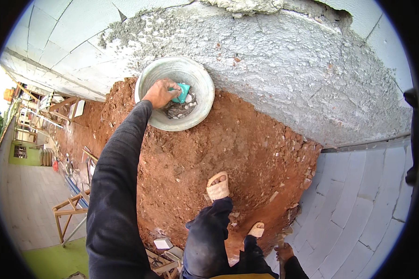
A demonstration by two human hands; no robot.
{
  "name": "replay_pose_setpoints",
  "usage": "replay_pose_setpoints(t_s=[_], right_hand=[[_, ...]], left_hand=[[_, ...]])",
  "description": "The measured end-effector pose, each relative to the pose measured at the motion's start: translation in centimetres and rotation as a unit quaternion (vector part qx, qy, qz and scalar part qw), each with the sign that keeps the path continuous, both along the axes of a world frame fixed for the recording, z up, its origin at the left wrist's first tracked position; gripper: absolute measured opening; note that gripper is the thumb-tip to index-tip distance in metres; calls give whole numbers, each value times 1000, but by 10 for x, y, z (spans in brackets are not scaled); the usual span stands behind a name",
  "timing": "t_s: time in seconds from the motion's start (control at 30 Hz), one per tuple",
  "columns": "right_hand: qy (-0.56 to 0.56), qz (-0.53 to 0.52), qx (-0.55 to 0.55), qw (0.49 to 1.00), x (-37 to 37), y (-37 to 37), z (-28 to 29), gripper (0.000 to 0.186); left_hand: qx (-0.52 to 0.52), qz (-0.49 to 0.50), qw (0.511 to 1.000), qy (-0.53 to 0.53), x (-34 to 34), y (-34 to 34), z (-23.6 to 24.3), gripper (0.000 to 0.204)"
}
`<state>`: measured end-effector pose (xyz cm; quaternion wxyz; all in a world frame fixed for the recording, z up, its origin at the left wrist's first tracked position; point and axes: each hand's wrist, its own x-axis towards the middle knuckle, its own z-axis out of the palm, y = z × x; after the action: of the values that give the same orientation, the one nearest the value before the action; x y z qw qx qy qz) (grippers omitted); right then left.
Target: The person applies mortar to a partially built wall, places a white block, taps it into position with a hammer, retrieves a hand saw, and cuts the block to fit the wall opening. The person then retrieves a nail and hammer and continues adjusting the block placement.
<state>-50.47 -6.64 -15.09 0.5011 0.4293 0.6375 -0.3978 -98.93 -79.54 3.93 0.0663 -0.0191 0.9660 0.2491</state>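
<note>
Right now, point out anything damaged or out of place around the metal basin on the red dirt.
The grey plastered wall looks damaged: its top edge is broken and crumbling. The left hand holds a teal scoop inside the round metal basin, which sits tilted against the wall.

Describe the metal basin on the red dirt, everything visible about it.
The metal basin is round, shallow and grey, with a dull, cement-smeared look and a rolled rim. It sits on the red dirt against the rough plastered wall. Its bottom holds a little dark wet mix with pale stones. The left hand reaches in over the near rim, gripping a teal scoop-like tool pressed into the mix.
</note>
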Motion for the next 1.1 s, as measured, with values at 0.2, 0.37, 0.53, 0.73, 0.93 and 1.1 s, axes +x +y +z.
replay_pose_setpoints(t_s=[0.2, 0.37, 0.53, 0.73, 0.93, 1.1], right_hand=[[24, -4, 9, 1000, -18, 11, 9, 32], [27, 5, 13, 1000, -36, 12, 24, 31], [27, 10, 24, 999, -38, 13, 30, 30], [-1, 1, 29, 1000, -19, 22, 24, 30], [-24, 17, 4, 1000, -14, 29, 22, 32], [-14, 27, 5, 1000, -34, 13, 27, 34]], left_hand=[[64, 111, 990, 59, 3, 7, 12, 18], [97, 122, 985, 76, 7, 19, 7, 19], [118, 126, 982, 78, 14, 20, 12, 20], [48, 142, 983, 107, 23, 27, 22, 25], [-21, 120, 982, 145, 26, 33, 29, 23], [-7, 110, 983, 148, 25, 29, 35, 23]])
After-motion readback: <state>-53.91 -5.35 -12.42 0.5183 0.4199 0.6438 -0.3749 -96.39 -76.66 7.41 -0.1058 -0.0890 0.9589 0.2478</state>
